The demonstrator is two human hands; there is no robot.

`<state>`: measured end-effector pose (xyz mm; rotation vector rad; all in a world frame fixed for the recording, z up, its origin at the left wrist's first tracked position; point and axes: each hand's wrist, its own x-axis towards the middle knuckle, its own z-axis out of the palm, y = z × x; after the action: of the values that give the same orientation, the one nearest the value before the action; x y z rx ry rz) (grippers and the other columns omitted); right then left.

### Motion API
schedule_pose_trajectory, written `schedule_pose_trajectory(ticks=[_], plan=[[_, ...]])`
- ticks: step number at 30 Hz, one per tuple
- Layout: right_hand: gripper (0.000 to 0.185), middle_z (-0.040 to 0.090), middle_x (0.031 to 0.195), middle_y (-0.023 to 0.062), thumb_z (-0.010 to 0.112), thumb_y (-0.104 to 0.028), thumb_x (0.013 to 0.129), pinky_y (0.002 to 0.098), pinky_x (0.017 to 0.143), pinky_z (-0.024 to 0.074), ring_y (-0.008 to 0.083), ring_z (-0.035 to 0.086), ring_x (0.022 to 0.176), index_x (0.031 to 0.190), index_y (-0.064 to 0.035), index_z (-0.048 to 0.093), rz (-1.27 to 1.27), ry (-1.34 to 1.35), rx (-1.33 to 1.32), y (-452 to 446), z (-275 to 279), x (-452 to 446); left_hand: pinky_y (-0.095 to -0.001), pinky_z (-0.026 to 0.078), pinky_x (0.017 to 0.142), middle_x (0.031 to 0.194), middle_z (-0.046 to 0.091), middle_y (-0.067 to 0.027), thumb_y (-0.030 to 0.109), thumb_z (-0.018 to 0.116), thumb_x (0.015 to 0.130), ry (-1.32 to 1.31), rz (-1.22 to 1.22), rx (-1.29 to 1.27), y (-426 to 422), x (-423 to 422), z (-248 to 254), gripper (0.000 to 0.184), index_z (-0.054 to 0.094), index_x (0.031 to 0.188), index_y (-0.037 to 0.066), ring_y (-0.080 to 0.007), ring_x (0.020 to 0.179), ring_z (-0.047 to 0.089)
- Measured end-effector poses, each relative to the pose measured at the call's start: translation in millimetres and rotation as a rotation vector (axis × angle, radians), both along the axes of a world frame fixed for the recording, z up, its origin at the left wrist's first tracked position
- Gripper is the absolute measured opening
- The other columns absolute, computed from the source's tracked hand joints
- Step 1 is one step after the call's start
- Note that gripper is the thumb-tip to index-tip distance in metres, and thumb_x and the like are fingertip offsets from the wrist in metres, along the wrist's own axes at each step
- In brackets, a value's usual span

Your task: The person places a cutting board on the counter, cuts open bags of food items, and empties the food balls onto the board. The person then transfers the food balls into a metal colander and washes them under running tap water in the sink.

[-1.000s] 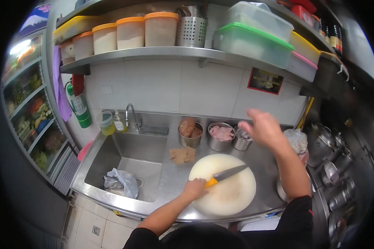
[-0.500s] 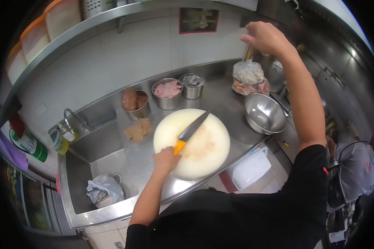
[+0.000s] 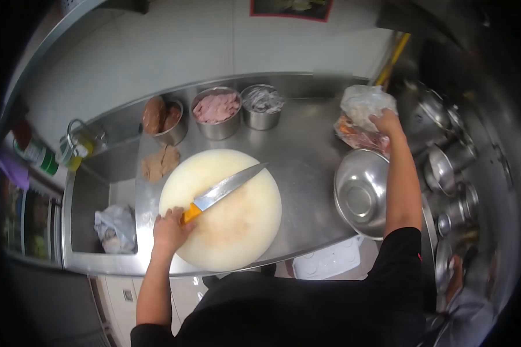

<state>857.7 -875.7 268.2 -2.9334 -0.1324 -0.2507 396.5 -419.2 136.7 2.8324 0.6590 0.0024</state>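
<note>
My left hand [image 3: 172, 231] is closed at the end of a kitchen knife's yellow handle, by the left edge of a round, pale chopping board [image 3: 231, 243]. The knife [image 3: 226, 186] lies flat across the board, its blade pointing up and to the right. My right hand [image 3: 386, 122] reaches to the back right, fingers closed on a clear plastic bag [image 3: 362, 104] of whitish food. Beneath that bag is another bag [image 3: 356, 136] with reddish and orange contents. Next to my right forearm stands a wide steel bowl [image 3: 359, 194].
Steel pots hold pink meat [image 3: 216, 108], brown meat [image 3: 154, 114] and something greyish [image 3: 264, 98]. A brown crumpled piece [image 3: 161, 163] lies by the board. On the left is a sink [image 3: 84, 214] with a plastic bag [image 3: 116, 227]. Pots [image 3: 440, 168] crowd the right; a person's sleeve [image 3: 466, 315] shows there.
My right hand has come down from above the counter onto the bag of whitish food. My left hand stays at the knife handle. The whole view has shifted.
</note>
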Motion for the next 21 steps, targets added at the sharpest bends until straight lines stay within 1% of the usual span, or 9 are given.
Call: schedule_pose_trajectory(ticks=[3, 5, 7, 9, 10, 11, 14, 18, 21], plan=[[0.08, 0.05, 0.136, 0.0302, 0.061, -0.05, 0.089, 0.0488, 0.106, 0.0395, 0.0435, 0.05, 0.126, 0.139, 0.0088, 0.041, 0.1, -0.157, -0.222, -38, -59, 99, -0.0408, 0.052, 0.083, 0.106, 0.065, -0.0147, 0.04, 0.074, 0.079, 0.09, 0.158, -0.071, -13, 12, 11, 0.045, 0.065, 0.109, 0.007, -0.0318, 0.098, 0.065], [0.076, 0.05, 0.135, 0.0291, 0.063, -0.047, 0.088, 0.0485, 0.106, 0.0393, 0.0433, 0.049, 0.124, 0.137, 0.0074, 0.043, 0.215, -0.57, -0.214, -82, -110, 201, -0.0427, 0.052, 0.085, 0.105, 0.065, -0.0137, 0.039, 0.073, 0.08, 0.089, 0.182, -0.106, -16, 14, 11, 0.04, 0.066, 0.104, 0.007, -0.0307, 0.099, 0.064], [0.074, 0.049, 0.138, 0.0282, 0.071, -0.024, 0.083, 0.0441, 0.107, 0.0388, 0.0433, 0.048, 0.126, 0.142, 0.0062, 0.037, 0.357, -0.388, 0.104, -63, -76, 191, -0.0422, 0.052, 0.086, 0.109, 0.064, -0.0123, 0.04, 0.072, 0.081, 0.126, 0.213, -0.117, -17, 13, 10, 0.04, 0.066, 0.106, 0.009, -0.0296, 0.105, 0.063], [0.079, 0.047, 0.141, 0.0274, 0.063, -0.009, 0.079, 0.0424, 0.109, 0.0387, 0.0418, 0.047, 0.13, 0.149, 0.0027, 0.027, 0.29, -0.17, 0.076, -65, -80, 221, -0.0426, 0.052, 0.084, 0.109, 0.062, -0.0098, 0.04, 0.071, 0.081, 0.093, 0.256, -0.074, -18, 11, -2, 0.04, 0.065, 0.106, 0.01, -0.031, 0.099, 0.064], [0.081, 0.048, 0.14, 0.0289, 0.064, -0.009, 0.078, 0.0413, 0.11, 0.037, 0.0418, 0.046, 0.131, 0.149, 0.0044, 0.026, 0.491, -0.203, 0.174, -101, -126, 293, -0.0425, 0.052, 0.084, 0.11, 0.062, -0.0096, 0.04, 0.072, 0.081, 0.089, 0.282, -0.086, -19, 9, 1, 0.04, 0.065, 0.106, 0.01, -0.0309, 0.099, 0.064], [0.079, 0.047, 0.139, 0.0315, 0.065, -0.008, 0.078, 0.041, 0.112, 0.035, 0.0418, 0.045, 0.132, 0.147, 0.0066, 0.03, 0.373, -0.124, 0.084, -82, -107, 264, -0.0423, 0.052, 0.085, 0.11, 0.061, -0.0094, 0.041, 0.072, 0.081, 0.081, 0.295, -0.102, -19, 10, 3, 0.041, 0.065, 0.107, 0.011, -0.0308, 0.099, 0.064], [0.056, 0.059, 0.124, 0.0317, 0.067, -0.023, 0.078, 0.0454, 0.101, 0.0433, 0.0462, 0.055, 0.118, 0.123, 0.0091, 0.059, 0.266, -0.152, -0.226, -55, -85, 244, -0.042, 0.052, 0.085, 0.11, 0.061, -0.0096, 0.042, 0.071, 0.081, 0.073, 0.274, -0.113, -18, 9, 14, 0.04, 0.065, 0.106, 0.011, -0.0286, 0.102, 0.063], [0.061, 0.065, 0.115, 0.0288, 0.066, -0.043, 0.079, 0.0468, 0.095, 0.0465, 0.0439, 0.06, 0.11, 0.115, 0.006, 0.065, 0.159, -0.278, 0.018, -32, -52, 219, -0.0419, 0.051, 0.086, 0.109, 0.06, -0.0103, 0.041, 0.071, 0.082, 0.077, 0.211, -0.039, -24, 10, 1, 0.037, 0.067, 0.104, 0.012, -0.0264, 0.11, 0.058], [0.054, 0.068, 0.109, 0.0253, 0.068, -0.039, 0.079, 0.044, 0.09, 0.0481, 0.0427, 0.064, 0.102, 0.111, 0.0041, 0.067, 0.236, -0.328, 0.131, -16, -9, 216, -0.0429, 0.051, 0.087, 0.111, 0.059, -0.0107, 0.039, 0.071, 0.082, 0.075, 0.193, -0.031, -23, 13, -11, 0.034, 0.068, 0.102, 0.012, -0.0273, 0.115, 0.054]])
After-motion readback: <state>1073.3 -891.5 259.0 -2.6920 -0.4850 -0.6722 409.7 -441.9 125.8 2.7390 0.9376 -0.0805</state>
